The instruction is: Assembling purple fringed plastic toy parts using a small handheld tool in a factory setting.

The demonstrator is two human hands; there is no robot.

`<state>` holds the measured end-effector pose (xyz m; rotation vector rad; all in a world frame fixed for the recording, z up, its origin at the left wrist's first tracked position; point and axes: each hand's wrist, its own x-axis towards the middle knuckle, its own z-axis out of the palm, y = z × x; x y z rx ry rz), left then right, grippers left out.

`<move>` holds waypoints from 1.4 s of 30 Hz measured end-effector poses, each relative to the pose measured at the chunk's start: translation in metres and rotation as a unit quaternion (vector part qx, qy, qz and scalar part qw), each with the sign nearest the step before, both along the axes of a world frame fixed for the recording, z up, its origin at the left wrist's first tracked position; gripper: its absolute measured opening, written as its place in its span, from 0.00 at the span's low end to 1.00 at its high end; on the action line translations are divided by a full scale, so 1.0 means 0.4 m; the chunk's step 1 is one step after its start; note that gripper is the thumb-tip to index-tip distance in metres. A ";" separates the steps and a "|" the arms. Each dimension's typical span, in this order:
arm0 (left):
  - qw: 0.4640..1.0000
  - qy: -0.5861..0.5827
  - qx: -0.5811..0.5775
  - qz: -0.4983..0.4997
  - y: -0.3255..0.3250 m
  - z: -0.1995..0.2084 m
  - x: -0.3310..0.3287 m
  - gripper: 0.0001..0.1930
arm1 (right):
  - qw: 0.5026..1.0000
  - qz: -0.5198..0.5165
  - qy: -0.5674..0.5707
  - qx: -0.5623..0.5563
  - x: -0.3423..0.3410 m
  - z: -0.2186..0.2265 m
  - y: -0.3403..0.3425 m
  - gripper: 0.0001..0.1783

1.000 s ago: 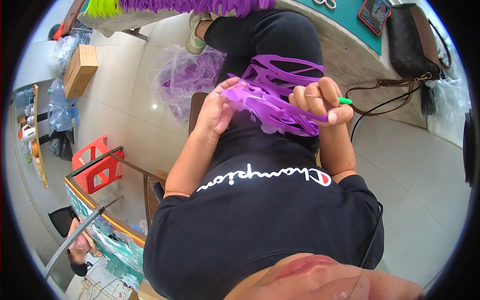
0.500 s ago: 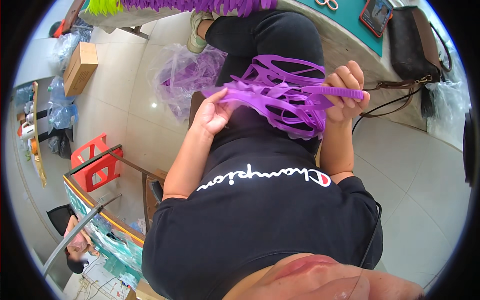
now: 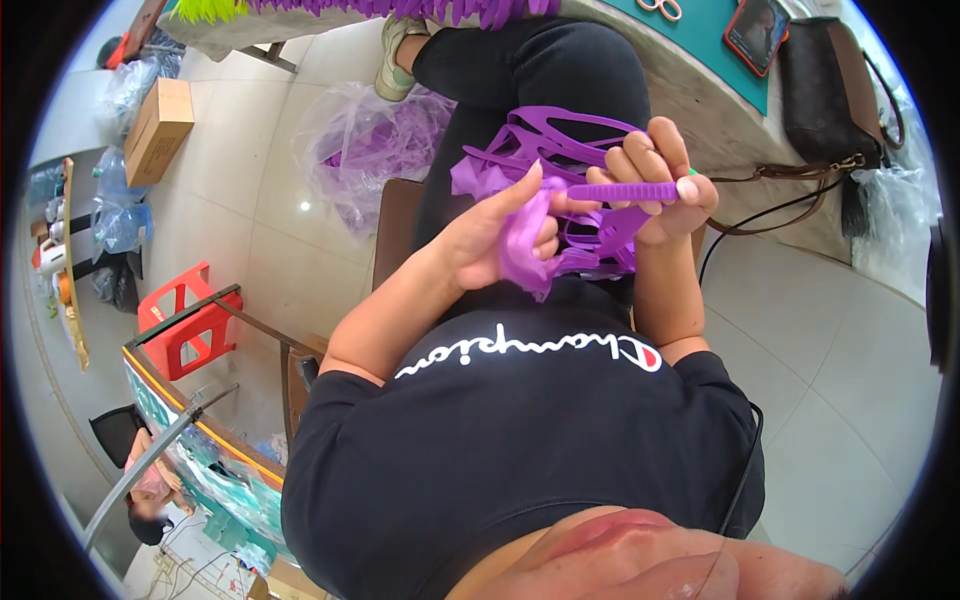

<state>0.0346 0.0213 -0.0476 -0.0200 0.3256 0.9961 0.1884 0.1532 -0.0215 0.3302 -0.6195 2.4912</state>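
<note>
A bunch of soft purple rubber straps [image 3: 545, 135] with looped openings lies over my lap. My left hand [image 3: 490, 235] is closed around the wide, folded part of one purple strap [image 3: 525, 245], its thumb pointing up and its index finger stretched toward the right hand. Between the thumb and fingers of my right hand [image 3: 665, 185], the narrow ridged end of a purple strap [image 3: 620, 193] is pinched and runs leftward to the left hand. More purple loops hang below and behind the fingers, partly hidden.
A table [image 3: 690, 65] ahead carries a row of purple strips [image 3: 400, 8], orange-handled scissors [image 3: 660, 8], a phone [image 3: 755, 35] and a brown bag [image 3: 828, 90]. A clear plastic bag [image 3: 375, 150] of purple pieces lies on the floor. Left are a red stool [image 3: 190, 325], a carton [image 3: 160, 130] and a seated person [image 3: 150, 480].
My left hand has moved right, close to the right hand, bunching purple strap in its fingers. My right hand has shifted slightly left, still pinching the ridged end.
</note>
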 end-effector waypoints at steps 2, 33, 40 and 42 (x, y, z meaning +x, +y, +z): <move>0.998 -0.014 -0.008 0.055 0.020 -0.007 0.008 0.21 | 1.000 0.003 -0.017 0.008 0.002 0.005 -0.008 0.15; 0.934 0.295 0.105 0.175 -0.017 0.080 -0.014 0.18 | 0.966 -0.194 -0.121 0.123 0.010 -0.008 -0.023 0.14; 0.930 0.307 -0.039 0.201 -0.087 0.013 -0.089 0.24 | 0.664 -0.313 -0.434 0.522 -0.062 -0.006 -0.010 0.10; 0.924 0.341 -0.020 0.171 -0.106 0.023 -0.107 0.23 | 0.601 -0.332 -0.436 0.582 -0.071 -0.002 -0.015 0.08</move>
